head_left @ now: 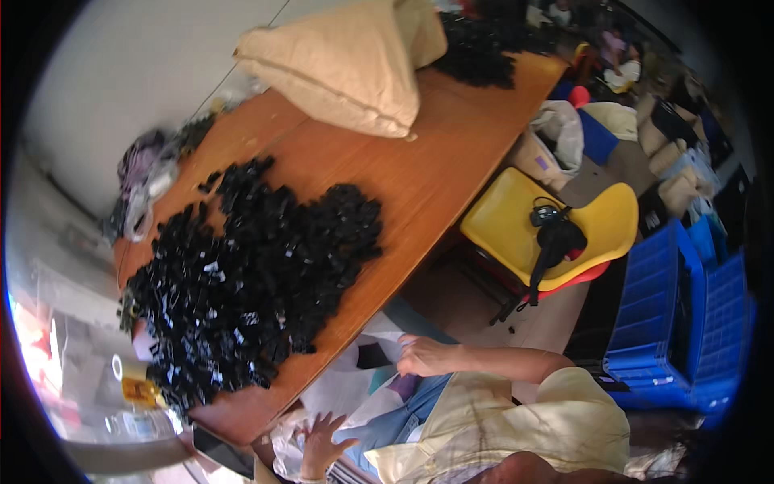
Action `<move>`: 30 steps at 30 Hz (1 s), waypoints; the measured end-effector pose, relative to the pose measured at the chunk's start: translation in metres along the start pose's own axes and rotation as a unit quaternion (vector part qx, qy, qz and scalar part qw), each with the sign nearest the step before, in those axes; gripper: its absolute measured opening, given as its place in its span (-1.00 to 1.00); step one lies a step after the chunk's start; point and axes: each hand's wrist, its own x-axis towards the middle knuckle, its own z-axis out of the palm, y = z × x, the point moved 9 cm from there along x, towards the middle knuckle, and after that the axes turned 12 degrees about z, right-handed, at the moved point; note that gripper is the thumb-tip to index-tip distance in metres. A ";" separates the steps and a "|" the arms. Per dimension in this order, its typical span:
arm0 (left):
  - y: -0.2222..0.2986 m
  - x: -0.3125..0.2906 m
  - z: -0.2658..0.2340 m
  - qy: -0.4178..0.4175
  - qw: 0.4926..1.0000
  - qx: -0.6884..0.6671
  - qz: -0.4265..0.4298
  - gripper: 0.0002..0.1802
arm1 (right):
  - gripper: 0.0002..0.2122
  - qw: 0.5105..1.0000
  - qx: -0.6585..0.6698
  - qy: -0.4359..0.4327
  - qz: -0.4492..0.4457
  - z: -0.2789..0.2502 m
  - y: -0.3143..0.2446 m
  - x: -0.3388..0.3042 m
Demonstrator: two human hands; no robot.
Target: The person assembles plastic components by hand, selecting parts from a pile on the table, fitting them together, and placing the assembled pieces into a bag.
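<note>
A white plastic bag (334,387) with dark, teal and purple patches lies over my lap, below the table's edge. At its right side my right hand (426,356) is closed, the fingers curled on the bag's edge. My left hand (322,446) is open near the bag's lower part, fingers spread and nothing in them. On the brown wooden table (435,161) in front of me is a big heap of small black shiny parts (258,282).
A full tan sack (347,68) sits on the table beyond the heap, with more black parts (480,52) behind it. To the right stand a yellow chair (504,214) holding a black strapped item (559,242) and blue crates (649,298). A dark flat device (222,452) lies by the near corner.
</note>
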 end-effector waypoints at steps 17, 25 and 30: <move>0.124 0.023 -0.060 0.029 0.974 0.155 0.163 -0.65 | -0.87 0.989 0.008 0.148 0.020 -0.146 -0.014 -0.016; 0.139 0.034 -0.064 -0.092 0.983 0.091 0.133 -0.49 | -0.83 0.964 0.229 0.095 0.094 -0.135 0.023 -0.022; 0.126 0.039 -0.107 0.010 0.971 -0.205 0.123 -0.66 | -0.84 0.901 0.217 0.356 0.119 -0.187 0.055 0.006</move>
